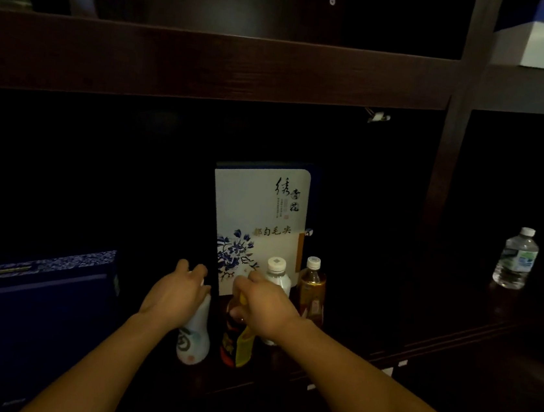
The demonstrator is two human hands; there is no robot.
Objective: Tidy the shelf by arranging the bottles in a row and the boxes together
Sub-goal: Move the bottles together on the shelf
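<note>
five bottles point(195, 329), three boxes point(259, 218)

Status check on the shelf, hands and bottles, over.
Left hand grips white bottle. Right hand grips red-yellow bottle. Water bottle apart, far right. Nothing blocking.

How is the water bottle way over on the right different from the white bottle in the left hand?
The water bottle is clear; the white bottle is opaque. The water bottle stands alone in the right compartment, untouched; the white bottle is beside other bottles, with the left hand gripping its top. Both stand upright.
</note>
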